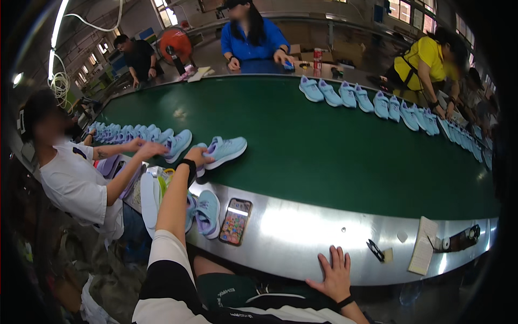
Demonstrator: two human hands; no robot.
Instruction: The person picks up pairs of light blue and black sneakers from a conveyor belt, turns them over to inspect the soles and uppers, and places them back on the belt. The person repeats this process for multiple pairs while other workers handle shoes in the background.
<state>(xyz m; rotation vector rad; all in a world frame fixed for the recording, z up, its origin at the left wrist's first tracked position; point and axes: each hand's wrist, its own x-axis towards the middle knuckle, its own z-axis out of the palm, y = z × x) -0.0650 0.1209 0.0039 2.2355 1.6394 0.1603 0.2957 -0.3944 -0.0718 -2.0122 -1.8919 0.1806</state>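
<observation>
My left hand reaches out over the near edge of the green belt, its fingers closed at the heel of a light blue sneaker. A second blue shoe shows partly behind that hand; whether I grip it too is unclear. Flat on the metal ledge rests my right hand, fingers spread, holding nothing. Beside my left forearm, a blue sneaker with a lilac lining stands on the ledge, with another partly hidden by the arm. A phone with a lit screen lies just right of it.
Blue shoes line the belt at left, where a co-worker in white handles one. More shoes stand along the far edge. Thread snips, a notepad and a dark bottle-like object lie right. Other people work across the belt.
</observation>
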